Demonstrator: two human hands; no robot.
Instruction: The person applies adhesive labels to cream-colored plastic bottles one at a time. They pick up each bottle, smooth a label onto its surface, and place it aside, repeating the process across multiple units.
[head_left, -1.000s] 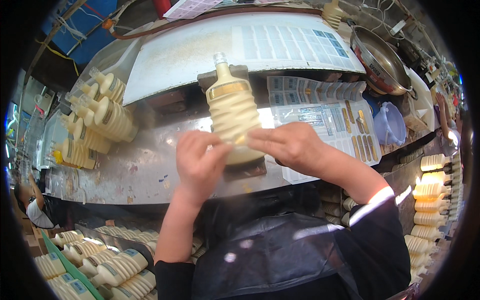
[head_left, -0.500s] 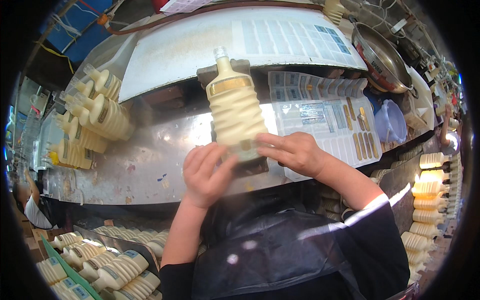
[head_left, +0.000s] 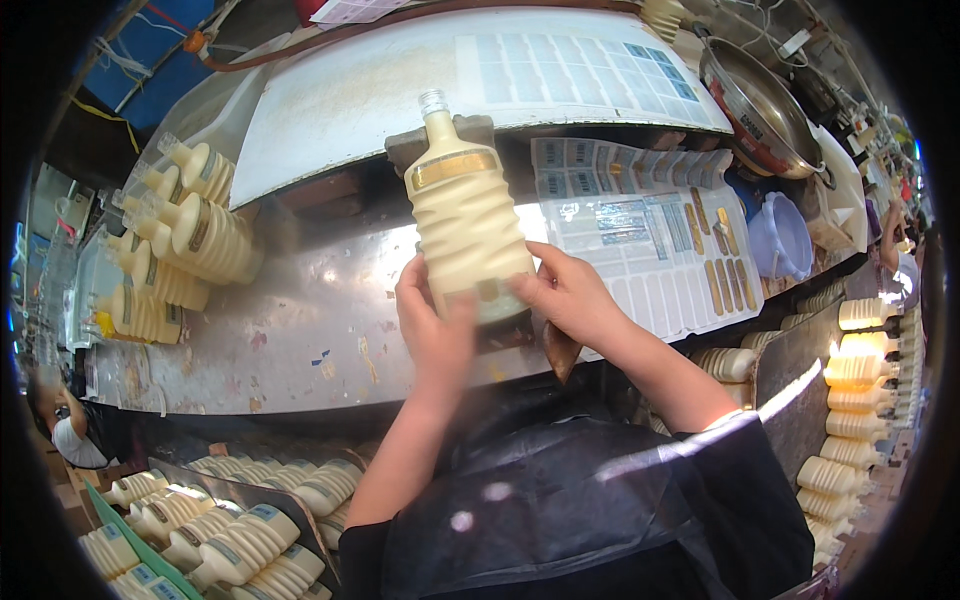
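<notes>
A cream-coloured, wavy-ribbed bottle [head_left: 470,225] with a clear neck and a gold band lies tilted on a dark support [head_left: 403,150], its neck pointing away from me. My left hand [head_left: 432,325] is closed around its lower left side, the thumb blurred across the front. On the lower right side, my right hand [head_left: 565,292] grips it with the thumb on the front face, near a small dark square label [head_left: 487,290]. Below the right palm shows a brown pointed piece [head_left: 560,352]; I cannot tell whether the hand holds it.
Similar bottles [head_left: 205,235] stand grouped at the left of the metal table [head_left: 300,370]. Label sheets [head_left: 610,270] and gold strips [head_left: 722,285] lie at the right, beside a lilac bucket [head_left: 782,240] and a large pan [head_left: 760,110]. More bottles [head_left: 245,540] fill crates below. Other people work at both sides.
My left hand has shifted from the bottle's lower front to wrap its left side. My right hand has slid down and around the right edge. The brown piece shows more now.
</notes>
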